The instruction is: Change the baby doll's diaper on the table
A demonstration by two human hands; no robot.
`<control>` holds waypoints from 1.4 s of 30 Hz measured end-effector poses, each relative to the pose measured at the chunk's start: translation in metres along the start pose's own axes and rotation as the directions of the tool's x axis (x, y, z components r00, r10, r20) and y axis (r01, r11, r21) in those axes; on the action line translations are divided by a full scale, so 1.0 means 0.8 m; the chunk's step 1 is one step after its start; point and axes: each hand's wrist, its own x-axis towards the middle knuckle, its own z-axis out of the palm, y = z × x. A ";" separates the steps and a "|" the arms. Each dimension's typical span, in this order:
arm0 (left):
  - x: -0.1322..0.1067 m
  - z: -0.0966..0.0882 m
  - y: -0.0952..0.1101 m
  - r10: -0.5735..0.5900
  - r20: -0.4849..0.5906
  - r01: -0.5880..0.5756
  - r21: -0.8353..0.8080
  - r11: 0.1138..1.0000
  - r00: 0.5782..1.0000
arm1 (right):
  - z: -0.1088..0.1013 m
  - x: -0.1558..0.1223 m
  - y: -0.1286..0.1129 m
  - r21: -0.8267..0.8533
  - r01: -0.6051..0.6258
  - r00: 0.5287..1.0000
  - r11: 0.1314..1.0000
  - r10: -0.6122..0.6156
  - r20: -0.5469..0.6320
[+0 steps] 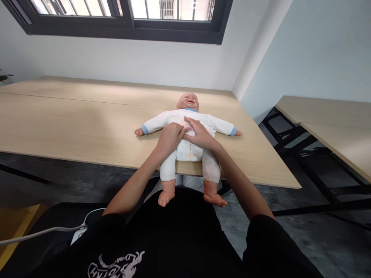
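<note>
A baby doll (190,101) in a white long-sleeved top with blue cuffs and collar lies on its back on the table, arms spread. Around its hips is a white diaper (189,152). At the diaper's front waist, my left hand (173,134) is closed, its fingers bent and the thumb side pressed on the diaper's edge. Beside it my right hand (199,134) rests on the waist with fingers stretched out and apart from the thumb. The two hands meet over the doll's belly and partly hide the waistband. The doll's bare feet hang past the table edge.
The pale wooden table (72,123) runs along the wall beneath a dark-framed window (130,29). A second table (342,119) with black legs stands to the right. At the lower left, a white cable (52,229) runs to a white plug block (78,234).
</note>
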 end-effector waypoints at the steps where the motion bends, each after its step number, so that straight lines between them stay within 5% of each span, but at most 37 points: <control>1: -0.007 -0.002 0.005 0.009 0.026 -0.009 0.001 1.000 1.000 | -0.003 -0.001 0.000 0.007 0.006 1.000 1.000 -0.006 0.006; 5: -0.033 -0.001 0.013 0.060 0.121 -0.061 -0.003 0.998 0.991 | -0.015 -0.018 0.003 0.039 0.035 0.998 0.999 -0.033 -0.058; 9: -0.039 0.003 -0.006 0.144 0.207 -0.137 -0.049 0.989 0.968 | -0.012 -0.059 0.003 0.058 -0.088 0.967 0.994 0.099 -0.234; 15: -0.029 -0.002 -0.030 0.228 0.285 -0.180 -0.184 0.966 0.931 | -0.004 -0.099 -0.012 0.124 -0.173 0.975 0.977 0.188 -0.121; 25: -0.041 -0.014 -0.003 0.098 0.319 -0.069 -0.101 0.993 0.943 | -0.016 -0.109 -0.018 -0.022 -0.165 0.981 0.986 0.161 -0.110; 32: -0.090 -0.033 -0.004 0.027 -0.016 -0.029 -0.200 0.979 1.000 | -0.014 -0.153 -0.046 -0.132 -0.174 0.918 0.976 0.112 -0.382; 37: -0.101 -0.020 -0.002 -0.017 0.025 0.022 -0.211 0.977 1.000 | 0.008 -0.156 -0.056 -0.142 -0.190 0.924 0.971 0.128 -0.360; 42: -0.099 -0.010 -0.010 -0.064 -0.071 0.032 -0.383 0.923 0.995 | 0.014 -0.149 -0.062 -0.153 -0.264 0.885 0.953 0.176 -0.430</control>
